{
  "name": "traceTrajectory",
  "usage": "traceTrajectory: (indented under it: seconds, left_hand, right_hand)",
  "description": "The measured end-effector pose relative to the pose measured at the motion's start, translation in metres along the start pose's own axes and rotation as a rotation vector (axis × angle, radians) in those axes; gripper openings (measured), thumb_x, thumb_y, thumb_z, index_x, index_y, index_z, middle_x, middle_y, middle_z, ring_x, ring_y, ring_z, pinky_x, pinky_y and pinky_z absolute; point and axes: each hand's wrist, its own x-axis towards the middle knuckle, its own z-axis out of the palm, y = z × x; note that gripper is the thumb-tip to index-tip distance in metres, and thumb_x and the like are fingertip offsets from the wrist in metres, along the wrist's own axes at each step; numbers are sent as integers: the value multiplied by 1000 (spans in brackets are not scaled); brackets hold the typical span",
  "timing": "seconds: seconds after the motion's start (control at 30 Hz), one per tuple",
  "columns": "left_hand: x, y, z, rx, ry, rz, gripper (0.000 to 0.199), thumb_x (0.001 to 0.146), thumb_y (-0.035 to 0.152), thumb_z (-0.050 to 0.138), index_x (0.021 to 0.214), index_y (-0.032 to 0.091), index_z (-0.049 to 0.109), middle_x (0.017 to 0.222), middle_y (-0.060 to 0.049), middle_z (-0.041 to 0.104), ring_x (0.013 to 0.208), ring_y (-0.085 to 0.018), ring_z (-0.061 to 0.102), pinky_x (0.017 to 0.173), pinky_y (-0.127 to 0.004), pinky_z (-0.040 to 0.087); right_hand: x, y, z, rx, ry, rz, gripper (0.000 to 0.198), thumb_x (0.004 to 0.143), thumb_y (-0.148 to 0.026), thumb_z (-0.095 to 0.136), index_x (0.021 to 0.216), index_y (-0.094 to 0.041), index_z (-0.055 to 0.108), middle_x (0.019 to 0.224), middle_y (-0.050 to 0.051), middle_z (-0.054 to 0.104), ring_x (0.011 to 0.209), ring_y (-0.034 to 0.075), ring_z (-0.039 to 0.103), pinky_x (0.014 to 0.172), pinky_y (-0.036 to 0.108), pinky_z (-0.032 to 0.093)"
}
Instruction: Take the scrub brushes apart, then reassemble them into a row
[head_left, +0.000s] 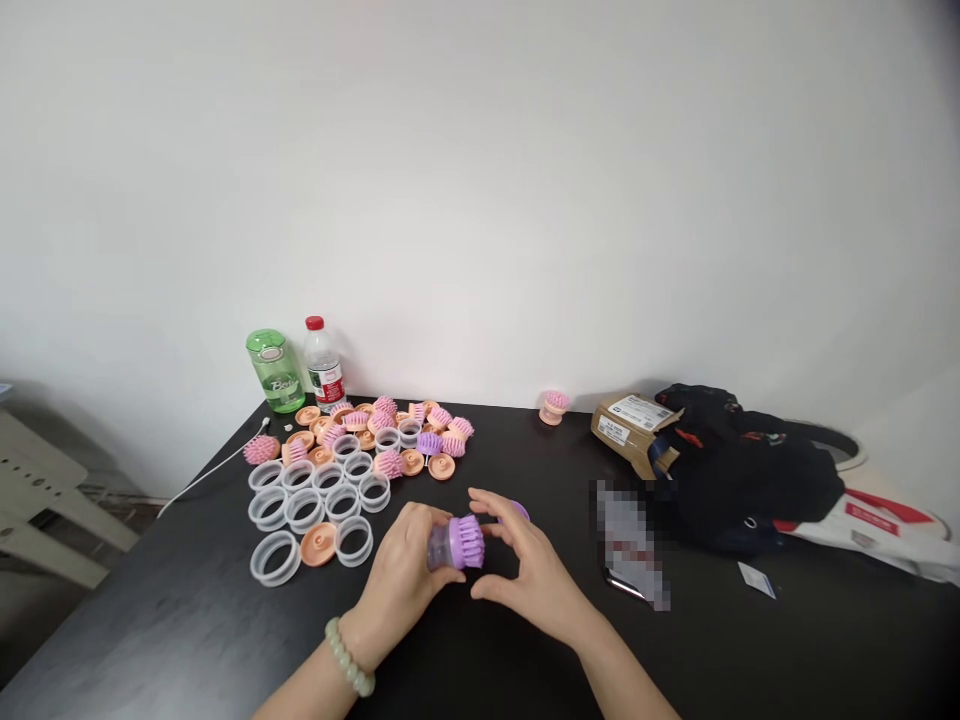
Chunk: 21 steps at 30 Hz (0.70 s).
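Observation:
My left hand (409,555), with a bead bracelet at the wrist, is closed around a translucent ring (440,546). A purple bristle brush head (468,541) sits at the ring's right end, bristles pointing right. Just beside those bristles, my right hand (529,560) is open with thumb and fingers spread, apart from the brush. Another purple piece (519,511) shows partly behind the right fingers; most of it is hidden. To the left lie several translucent rings (305,508), an orange disc (319,543) and a pile of pink brush heads (382,407).
A green container (276,372) and a red-capped bottle (325,365) stand at the back left. One pink brush (554,407) is by the wall. Rightward are an opened cardboard box (634,430), a dark bag (765,480), a blurred phone (630,550) and a small card (757,580).

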Motion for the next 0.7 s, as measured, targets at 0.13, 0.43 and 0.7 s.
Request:
traceTrajectory:
  seconds: [0.13,0.43,0.7]
  left_hand:
    - [2,1,-2,-15,-31,-34,46,66,17,85,99,23,54,101,-3,66,94,-25,65,80,-41,54]
    - [0,1,1,13,2,-35,47,63,12,85,98,22,56,99,-3,66,91,-24,64,77,-38,54]
    - [4,-3,-6,30,-14,-88,43,67,10,78,101,24,56,99,-3,65,91,-25,64,78,-40,54]
  right_hand:
    - [1,2,-1,-11,1,9,57,78,-17,67,132,-28,51,118,5,67,96,22,67,89,42,54]
    - [0,5,6,-10,26,23,70,72,-15,75,135,-29,48,132,6,60,101,21,65,93,41,53]
    - [-1,7,15,-109,28,61,71,75,-26,78,138,-27,45,129,9,60,102,25,65,90,43,56]
